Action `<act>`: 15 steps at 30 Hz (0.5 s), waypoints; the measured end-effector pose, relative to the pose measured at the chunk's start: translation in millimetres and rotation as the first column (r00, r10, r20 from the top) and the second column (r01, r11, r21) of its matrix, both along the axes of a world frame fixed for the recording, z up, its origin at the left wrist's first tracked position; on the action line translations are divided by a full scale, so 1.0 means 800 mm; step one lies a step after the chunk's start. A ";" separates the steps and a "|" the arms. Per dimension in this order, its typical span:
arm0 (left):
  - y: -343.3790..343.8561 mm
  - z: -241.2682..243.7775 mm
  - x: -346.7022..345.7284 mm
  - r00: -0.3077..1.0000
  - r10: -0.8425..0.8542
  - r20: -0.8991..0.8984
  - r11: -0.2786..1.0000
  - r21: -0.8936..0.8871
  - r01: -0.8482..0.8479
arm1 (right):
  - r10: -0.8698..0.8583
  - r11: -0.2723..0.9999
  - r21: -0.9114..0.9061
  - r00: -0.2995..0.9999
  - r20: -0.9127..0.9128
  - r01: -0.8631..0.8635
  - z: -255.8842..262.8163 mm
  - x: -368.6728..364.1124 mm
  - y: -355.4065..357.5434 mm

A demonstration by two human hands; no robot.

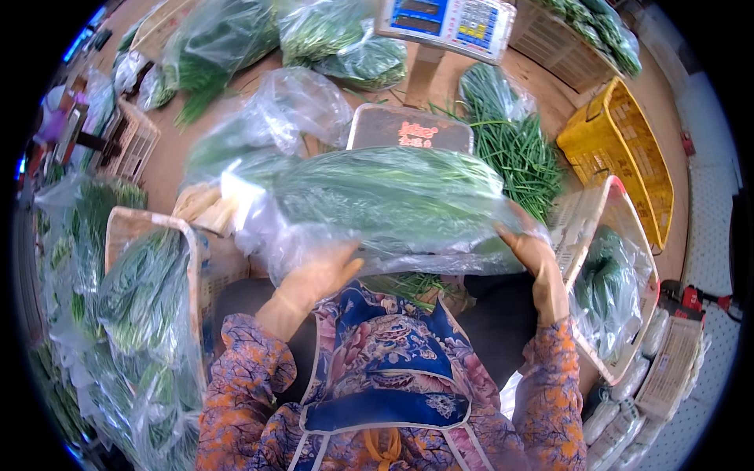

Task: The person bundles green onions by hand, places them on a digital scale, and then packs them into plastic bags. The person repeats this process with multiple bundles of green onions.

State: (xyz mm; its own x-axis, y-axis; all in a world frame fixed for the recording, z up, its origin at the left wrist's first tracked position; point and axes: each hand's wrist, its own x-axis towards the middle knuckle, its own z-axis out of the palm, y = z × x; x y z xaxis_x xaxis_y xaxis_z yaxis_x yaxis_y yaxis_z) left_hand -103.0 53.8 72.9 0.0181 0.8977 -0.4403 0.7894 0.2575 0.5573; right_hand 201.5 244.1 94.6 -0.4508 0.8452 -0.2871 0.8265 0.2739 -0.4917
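Note:
A large clear plastic bag [389,200] full of long green leafy vegetables lies crosswise before me. It covers the near part of the scale's platform [412,126]; whether it rests there I cannot tell. My left hand [315,277] holds the near side of the bag by its bunched left part, thumb outward, other fingers partly hidden. Around the bag's right end curls my right hand [533,250], some fingers behind the plastic. Pale stems or a similar pale bundle [203,206] show at the bag's left. Loose green leaves [406,288] lie below it, near my lap.
Beyond the platform rises the scale's display [446,29]. Loose chive-like greens [515,159] lie right of it. A white crate [615,277] and a yellow crate [618,159] stand at right. Bagged greens [144,294] fill a crate at left; more bags [341,44] lie beyond.

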 end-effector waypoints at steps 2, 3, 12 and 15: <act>0.028 -0.001 0.013 0.997 0.039 0.071 0.951 0.304 -0.059 | 0.020 0.998 0.065 0.990 -0.137 -0.011 -0.012 -0.002 0.023; 0.054 -0.009 0.012 0.999 0.028 -0.021 0.894 0.447 -0.015 | 0.040 0.995 0.096 0.978 -0.205 -0.020 -0.020 -0.005 0.036; 0.223 -0.088 -0.034 0.937 0.140 -0.319 0.883 0.468 0.028 | -0.155 0.961 -0.271 0.922 -0.354 0.057 -0.104 -0.026 0.153; 0.251 -0.085 -0.040 0.969 0.233 0.086 0.956 0.162 -0.244 | -0.295 0.890 -0.454 0.826 -0.480 0.055 -0.160 -0.021 0.178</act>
State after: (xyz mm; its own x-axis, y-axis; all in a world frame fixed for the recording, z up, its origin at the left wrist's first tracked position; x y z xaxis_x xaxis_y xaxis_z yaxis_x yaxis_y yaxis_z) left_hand -134.7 254.6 5.3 -0.1822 0.9407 -0.2862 0.6768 0.3311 0.6575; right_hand 184.5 386.5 -33.5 -0.4874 0.7850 -0.3823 0.4216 -0.1719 -0.8903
